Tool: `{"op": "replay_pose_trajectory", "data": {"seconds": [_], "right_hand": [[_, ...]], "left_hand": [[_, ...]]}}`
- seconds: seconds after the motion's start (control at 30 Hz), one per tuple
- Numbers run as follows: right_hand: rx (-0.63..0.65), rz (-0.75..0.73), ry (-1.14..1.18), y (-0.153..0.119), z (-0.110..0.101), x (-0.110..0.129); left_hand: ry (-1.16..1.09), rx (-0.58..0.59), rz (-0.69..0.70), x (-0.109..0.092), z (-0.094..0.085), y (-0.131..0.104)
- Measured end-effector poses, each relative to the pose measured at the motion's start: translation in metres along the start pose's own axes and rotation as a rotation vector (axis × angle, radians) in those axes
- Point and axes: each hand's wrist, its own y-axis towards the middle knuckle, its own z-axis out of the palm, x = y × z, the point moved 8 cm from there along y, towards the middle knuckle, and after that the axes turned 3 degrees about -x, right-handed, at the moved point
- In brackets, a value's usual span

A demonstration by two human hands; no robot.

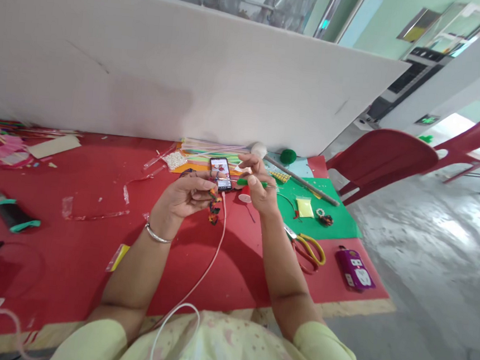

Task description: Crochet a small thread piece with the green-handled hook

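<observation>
A red-covered table point(69, 255) is backed by a white panel point(149, 65), with a red chair point(387, 159) at right. Over the table, the left hand point(185, 196) pinches a dark, orange-patterned piece point(215, 206) before a phone point(219, 166); the right hand point(261, 190) grips a green-handled tool point(251, 182).

Green-handled tool point(253, 183): smooth plastic-looking grip. Orange-and-black piece point(213, 219): uneven surface, too small to call material. Phone point(221, 168): glossy glass screen. Cable point(215, 255): smooth, plastic-looking. Bracelet point(157, 236): polished metal. Scissors point(312, 249): bright metal blades, smooth plastic-looking handles. Table cover point(223, 279): matt, smooth, paper-like; table edge point(355, 308) looks like bare wood. Green sheet point(345, 225): matt. Yellow packet point(305, 207): shiny clear film. Pompom point(288, 156): fuzzy. Partition point(149, 60): matt, scuffed. Near chair point(389, 154): smooth plastic. Shirt point(217, 340): matt cloth. Floor point(424, 235): concrete-looking, glossy patches.
</observation>
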Motion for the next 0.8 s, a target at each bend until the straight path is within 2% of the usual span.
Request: {"op": "replay_pose_trajectory", "data": {"seconds": [0.3, 0.4, 0.47, 0.53, 0.67, 0.73, 0.8], "right_hand": [[0.089, -0.062, -0.056, 0.001, -0.011, 0.022], [0.079, 0.047, 0.009, 0.001, -0.008, 0.014], [0.064, 0.155, 0.118, -0.002, 0.002, 0.003], [0.058, 0.249, 0.247, -0.006, 0.019, -0.007], [0.036, 0.367, 0.313, -0.013, 0.051, -0.019], [-0.055, 0.362, 0.237, -0.014, 0.048, -0.016], [-0.128, 0.296, 0.142, -0.013, 0.041, -0.005]], "left_hand": [[0.047, 0.047, -0.028, 0.002, -0.002, 0.002], [0.073, 0.035, -0.029, 0.003, -0.001, 0.002], [0.098, 0.024, -0.007, 0.005, 0.002, 0.002], [0.139, -0.007, 0.084, 0.002, 0.005, 0.003], [0.265, -0.193, 0.434, -0.02, 0.004, -0.005], [0.312, -0.249, 0.535, -0.029, 0.004, -0.011], [0.328, -0.228, 0.53, -0.031, 0.005, -0.012]]}}
